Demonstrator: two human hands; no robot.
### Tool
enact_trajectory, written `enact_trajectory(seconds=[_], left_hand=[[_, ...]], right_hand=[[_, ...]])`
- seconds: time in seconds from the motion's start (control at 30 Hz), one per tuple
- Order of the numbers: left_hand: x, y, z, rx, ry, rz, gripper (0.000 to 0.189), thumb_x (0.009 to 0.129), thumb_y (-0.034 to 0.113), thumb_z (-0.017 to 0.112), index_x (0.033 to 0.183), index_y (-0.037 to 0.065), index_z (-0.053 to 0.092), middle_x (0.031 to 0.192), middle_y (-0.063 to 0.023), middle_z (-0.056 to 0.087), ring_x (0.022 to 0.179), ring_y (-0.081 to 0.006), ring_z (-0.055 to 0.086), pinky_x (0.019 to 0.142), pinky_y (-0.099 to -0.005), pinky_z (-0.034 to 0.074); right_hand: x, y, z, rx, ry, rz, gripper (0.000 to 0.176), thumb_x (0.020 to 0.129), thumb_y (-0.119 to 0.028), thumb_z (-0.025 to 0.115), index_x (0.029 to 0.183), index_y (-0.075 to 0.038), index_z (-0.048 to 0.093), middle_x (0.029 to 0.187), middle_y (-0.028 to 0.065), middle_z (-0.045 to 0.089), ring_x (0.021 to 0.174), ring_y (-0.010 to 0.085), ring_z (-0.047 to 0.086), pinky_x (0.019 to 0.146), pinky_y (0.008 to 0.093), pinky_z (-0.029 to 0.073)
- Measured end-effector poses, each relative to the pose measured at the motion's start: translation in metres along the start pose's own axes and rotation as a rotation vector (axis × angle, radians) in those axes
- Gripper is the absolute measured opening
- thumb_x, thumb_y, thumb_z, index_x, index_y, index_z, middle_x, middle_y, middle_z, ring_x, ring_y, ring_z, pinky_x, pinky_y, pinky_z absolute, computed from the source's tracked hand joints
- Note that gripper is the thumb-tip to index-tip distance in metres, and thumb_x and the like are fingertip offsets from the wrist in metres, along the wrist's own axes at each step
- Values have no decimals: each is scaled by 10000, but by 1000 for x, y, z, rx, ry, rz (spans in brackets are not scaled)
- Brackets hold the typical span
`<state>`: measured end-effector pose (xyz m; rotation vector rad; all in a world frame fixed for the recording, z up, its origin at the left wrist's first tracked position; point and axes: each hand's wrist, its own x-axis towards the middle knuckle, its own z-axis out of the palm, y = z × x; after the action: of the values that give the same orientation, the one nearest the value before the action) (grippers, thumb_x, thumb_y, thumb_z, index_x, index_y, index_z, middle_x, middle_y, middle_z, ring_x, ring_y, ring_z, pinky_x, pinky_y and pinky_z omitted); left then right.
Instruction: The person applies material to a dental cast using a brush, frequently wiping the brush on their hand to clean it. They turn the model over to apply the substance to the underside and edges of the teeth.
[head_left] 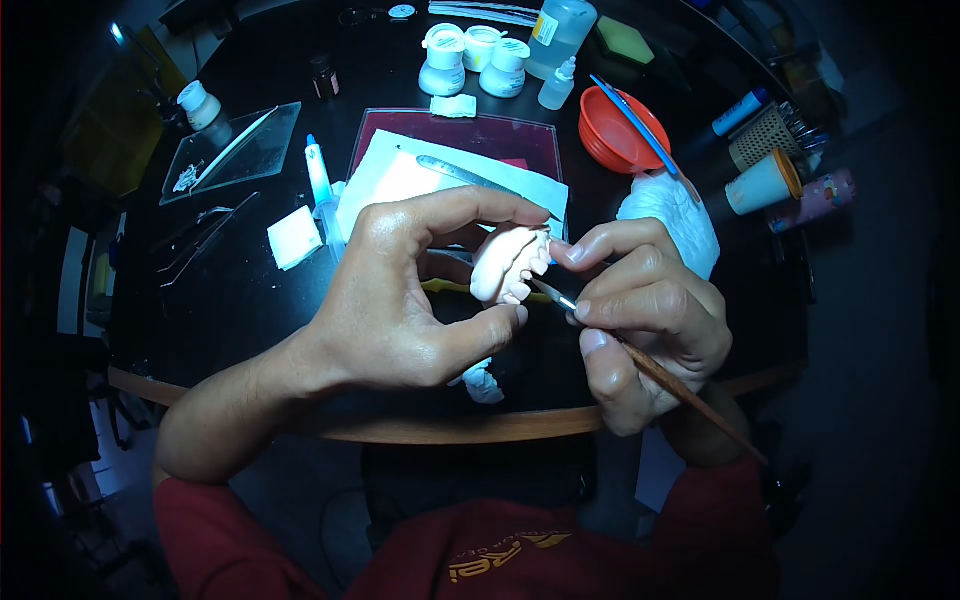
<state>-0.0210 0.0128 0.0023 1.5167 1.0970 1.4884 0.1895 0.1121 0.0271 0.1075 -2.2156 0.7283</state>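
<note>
My left hand (410,290) grips a pale dental model (497,262) between the thumb at its lower edge and fingers at its top, with the row of teeth facing right. In my right hand (655,320), a thin brush (672,383) is pinched near its silvery ferrule; its brown handle slants down to the right. The dark pointed tip is right at the teeth. The right forefinger reaches toward the model's upper right edge, where a small blue spot shows. Under the hands lie a white sheet (385,185) and a metal spatula (462,172).
White-capped jars (442,75) and a clear bottle (565,35) stand at the back. A red bowl (600,130) with a blue stick across it is at right, near crumpled white tissue (690,225). Tweezers (210,235), a glass slab (260,150) and a syringe (318,170) lie left.
</note>
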Motion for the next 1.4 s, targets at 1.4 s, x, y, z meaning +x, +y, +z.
enact_trajectory(seconds=[1.4], left_hand=[[0, 7, -7, 34, -111, -51, 588, 778, -15, 769, 1336, -98, 604, 1274, -205, 647, 1171, -253, 677, 936, -359, 623]], right_hand=[[-1, 0, 0, -1, 10, 4, 173, 802, 7, 586, 972, 9, 618, 802, 119, 614, 944, 313, 642, 863, 472, 612]])
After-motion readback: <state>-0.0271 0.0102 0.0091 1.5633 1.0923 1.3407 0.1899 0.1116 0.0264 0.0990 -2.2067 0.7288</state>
